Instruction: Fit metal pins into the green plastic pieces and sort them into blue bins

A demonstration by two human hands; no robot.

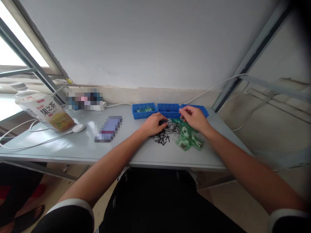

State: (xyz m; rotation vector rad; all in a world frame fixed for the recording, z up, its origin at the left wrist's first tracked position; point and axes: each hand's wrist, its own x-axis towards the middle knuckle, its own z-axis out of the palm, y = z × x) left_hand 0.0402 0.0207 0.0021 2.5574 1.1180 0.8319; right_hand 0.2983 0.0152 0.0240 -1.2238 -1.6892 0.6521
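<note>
My left hand [155, 125] rests at the left side of a loose pile of screws [172, 128], dark and silvery. Its fingers curve over the pile, the thumb apart from them, and dark screws show in the gap. Above the pile's right side is my right hand [193, 117], its thumb and fingertips pinched together in front of the blue bins. Whatever it may hold is too small to make out. Under and beside that hand lies a green plastic bag [187, 137] with pale plugs and metal pieces on it.
Behind the pile stand a left blue bin [139, 115] with green and pale bits, a middle bin [167, 115] and a right bin [206, 111]. Further left are a phone [110, 127], a drink bottle [43, 108] and white cables. Another person's foot [31, 216] shows below.
</note>
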